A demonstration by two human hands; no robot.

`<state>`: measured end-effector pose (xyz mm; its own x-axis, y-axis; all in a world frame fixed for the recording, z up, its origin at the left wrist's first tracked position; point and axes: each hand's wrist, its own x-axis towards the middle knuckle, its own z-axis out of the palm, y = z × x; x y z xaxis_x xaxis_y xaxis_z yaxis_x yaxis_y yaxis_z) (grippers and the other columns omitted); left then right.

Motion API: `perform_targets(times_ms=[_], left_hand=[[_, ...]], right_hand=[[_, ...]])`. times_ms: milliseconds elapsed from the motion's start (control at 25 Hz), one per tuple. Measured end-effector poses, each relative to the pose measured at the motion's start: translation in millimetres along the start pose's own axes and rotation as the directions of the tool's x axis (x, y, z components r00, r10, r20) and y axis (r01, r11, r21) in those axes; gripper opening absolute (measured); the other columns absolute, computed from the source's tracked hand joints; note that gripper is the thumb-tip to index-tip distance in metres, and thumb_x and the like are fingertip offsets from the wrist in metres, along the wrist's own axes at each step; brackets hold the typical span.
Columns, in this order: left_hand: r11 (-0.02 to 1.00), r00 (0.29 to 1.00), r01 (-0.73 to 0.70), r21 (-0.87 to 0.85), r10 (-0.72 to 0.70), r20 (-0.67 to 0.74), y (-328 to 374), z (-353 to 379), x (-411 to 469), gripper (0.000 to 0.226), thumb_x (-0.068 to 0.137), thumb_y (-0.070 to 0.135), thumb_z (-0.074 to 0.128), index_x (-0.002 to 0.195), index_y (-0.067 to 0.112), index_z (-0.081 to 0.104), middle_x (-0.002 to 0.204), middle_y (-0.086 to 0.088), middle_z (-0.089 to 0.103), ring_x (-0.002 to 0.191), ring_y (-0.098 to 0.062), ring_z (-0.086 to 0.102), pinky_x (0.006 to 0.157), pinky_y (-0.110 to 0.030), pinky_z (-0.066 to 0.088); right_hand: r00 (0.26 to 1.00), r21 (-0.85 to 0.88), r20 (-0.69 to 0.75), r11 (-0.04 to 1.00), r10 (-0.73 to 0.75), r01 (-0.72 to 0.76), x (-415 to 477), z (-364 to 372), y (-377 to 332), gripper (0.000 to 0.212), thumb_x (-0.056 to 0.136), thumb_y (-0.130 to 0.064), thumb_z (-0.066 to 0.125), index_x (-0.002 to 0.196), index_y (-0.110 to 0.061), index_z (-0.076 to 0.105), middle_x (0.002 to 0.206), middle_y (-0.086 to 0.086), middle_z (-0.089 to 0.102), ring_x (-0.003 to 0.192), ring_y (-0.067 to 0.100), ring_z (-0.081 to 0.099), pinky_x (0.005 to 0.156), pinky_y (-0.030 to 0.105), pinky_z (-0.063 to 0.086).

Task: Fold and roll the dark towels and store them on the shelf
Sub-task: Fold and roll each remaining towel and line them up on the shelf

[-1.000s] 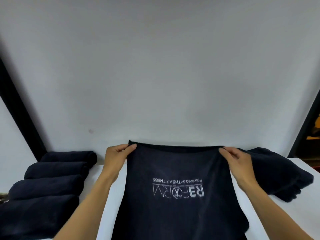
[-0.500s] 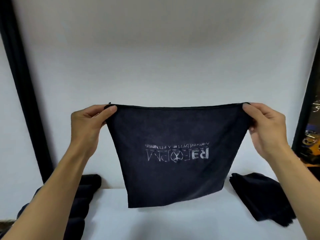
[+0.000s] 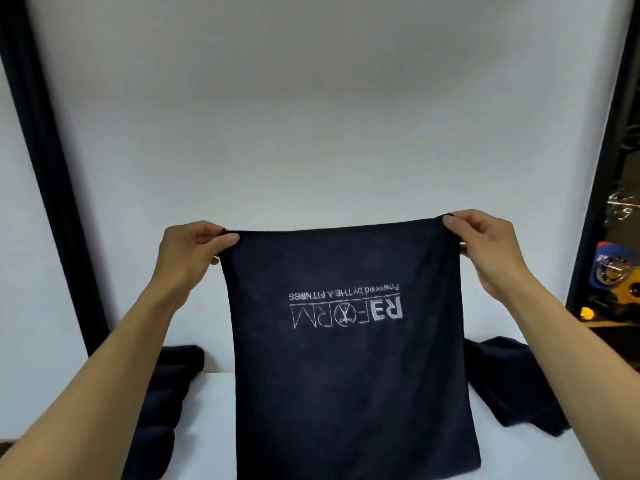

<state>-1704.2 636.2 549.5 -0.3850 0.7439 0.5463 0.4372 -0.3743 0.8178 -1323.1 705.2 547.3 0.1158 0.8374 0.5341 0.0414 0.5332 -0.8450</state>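
Far left: black upright post (image 3: 52, 202) of the frame, slanting up to the top corner.

Lower left, on the white shelf (image 3: 214, 427): row of rolled dark towels (image 3: 180, 362), laid side by side from the back panel toward the camera. Partly hidden behind the left forearm; probably three or four rolls, count not clear.

Left of centre: left hand (image 3: 188, 252), well above the shelf, thumb and curled fingers pinching the top left corner of the towel.

Centre: dark towel (image 3: 346, 393), held in the air by its two top corners. Top edge stretched nearly straight between the hands. Hanging flat and open, lower part falling in front of the shelf surface and past the bottom of the view. White printed logo (image 3: 346, 308) on the side facing the camera, upside down: a small line of lettering, a rule, then large letters.

Right of centre: right hand (image 3: 488, 247), slightly higher than the left, pinching the top right corner, thumb on the near face.

Lower right, same shelf: loose pile of dark towels (image 3: 512, 393), unrolled and rumpled, partly covered by the held towel and the right forearm.

Behind all of the above: plain white back panel (image 3: 311, 116).

Far right: second black post (image 3: 599, 168); beyond it, blurred blue and yellow clutter (image 3: 614, 271).
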Motion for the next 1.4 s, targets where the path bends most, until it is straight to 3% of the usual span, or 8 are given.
perform_targets(times_ms=[200, 520, 720, 840, 920, 1080, 1240, 1400], left_hand=[[0.956, 0.998, -0.015, -0.291, -0.001, -0.055, 22, 1, 6, 0.006, 0.087, 0.013, 0.07, 0.082, 0.015, 0.066, 0.078, -0.005, 0.067, 0.071, -0.02, 0.062, 0.071, -0.032, 0.056], [0.87, 0.956, 0.254, -0.423, -0.158, 0.248, -29, -18, -60, 0.011, 0.073, 0.031, 0.073, 0.076, 0.02, 0.073, 0.077, -0.005, 0.057, 0.068, -0.015, 0.053, 0.064, -0.025, 0.046], [0.762, 0.706, 0.645, -0.064, -0.56, 0.434, -114, 5, -112, 0.021, 0.085, 0.014, 0.068, 0.098, -0.002, 0.072, 0.096, -0.017, 0.073, 0.083, -0.024, 0.07, 0.07, -0.03, 0.056], [0.646, 0.546, 0.74, 0.187, -0.739, 0.394, -168, 25, -136, 0.017, 0.085, 0.011, 0.071, 0.086, -0.005, 0.069, 0.083, -0.021, 0.068, 0.068, -0.024, 0.062, 0.064, -0.032, 0.05], [0.643, 0.571, 0.744, 0.183, -0.753, 0.327, -189, 38, -138, 0.017, 0.084, 0.012, 0.072, 0.08, -0.004, 0.067, 0.078, -0.02, 0.065, 0.066, -0.024, 0.056, 0.065, -0.033, 0.043], [0.698, 0.692, 0.716, -0.005, -0.709, 0.135, -204, 61, -125, 0.015, 0.087, 0.018, 0.07, 0.087, 0.004, 0.07, 0.085, -0.01, 0.069, 0.075, -0.024, 0.061, 0.066, -0.032, 0.047], [0.713, 0.702, 0.682, 0.164, -0.7, 0.126, -222, 69, -122, 0.021, 0.082, 0.019, 0.073, 0.075, 0.001, 0.066, 0.073, -0.007, 0.064, 0.07, -0.024, 0.055, 0.062, -0.031, 0.042], [0.736, 0.755, 0.633, 0.241, -0.655, 0.019, -218, 73, -120, 0.008, 0.089, 0.021, 0.066, 0.089, 0.013, 0.065, 0.091, -0.006, 0.067, 0.085, -0.026, 0.064, 0.076, -0.036, 0.052]], right_hand=[[0.999, 0.151, -0.031, 0.988, 0.015, -0.01, -2, 3, -16, 0.012, 0.091, -0.012, 0.063, 0.08, -0.013, 0.069, 0.085, 0.003, 0.068, 0.076, 0.016, 0.062, 0.072, 0.032, 0.051], [0.989, 0.332, 0.069, 0.932, 0.128, -0.144, -82, -24, 11, 0.017, 0.09, -0.002, 0.058, 0.093, -0.016, 0.068, 0.078, -0.001, 0.067, 0.071, 0.01, 0.062, 0.065, 0.025, 0.054], [0.84, 0.038, 0.228, 0.858, 0.492, -0.512, -117, -32, 88, 0.022, 0.091, -0.002, 0.058, 0.109, -0.01, 0.069, 0.092, 0.012, 0.07, 0.085, 0.018, 0.067, 0.075, 0.031, 0.056], [0.707, -0.261, 0.217, 0.737, 0.674, -0.623, -134, -22, 143, 0.022, 0.089, -0.005, 0.061, 0.108, -0.012, 0.069, 0.099, 0.013, 0.073, 0.09, 0.024, 0.067, 0.084, 0.041, 0.054], [0.688, -0.353, 0.164, 0.693, 0.707, -0.628, -134, -16, 166, 0.02, 0.088, -0.007, 0.062, 0.104, -0.015, 0.069, 0.099, 0.011, 0.073, 0.091, 0.026, 0.068, 0.089, 0.045, 0.053], [0.786, -0.236, 0.043, 0.771, 0.616, -0.591, -112, -6, 188, 0.022, 0.089, -0.011, 0.063, 0.109, -0.02, 0.064, 0.099, 0.011, 0.069, 0.09, 0.024, 0.068, 0.086, 0.041, 0.055], [0.783, -0.512, 0.051, 0.689, 0.62, -0.513, -118, -2, 221, 0.025, 0.086, -0.02, 0.066, 0.11, -0.025, 0.061, 0.094, 0.004, 0.068, 0.089, 0.019, 0.065, 0.087, 0.039, 0.053], [0.858, -0.593, -0.01, 0.688, 0.513, -0.418, -115, -3, 224, 0.022, 0.09, -0.019, 0.063, 0.111, -0.021, 0.062, 0.092, 0.001, 0.065, 0.087, 0.017, 0.061, 0.077, 0.03, 0.047]])
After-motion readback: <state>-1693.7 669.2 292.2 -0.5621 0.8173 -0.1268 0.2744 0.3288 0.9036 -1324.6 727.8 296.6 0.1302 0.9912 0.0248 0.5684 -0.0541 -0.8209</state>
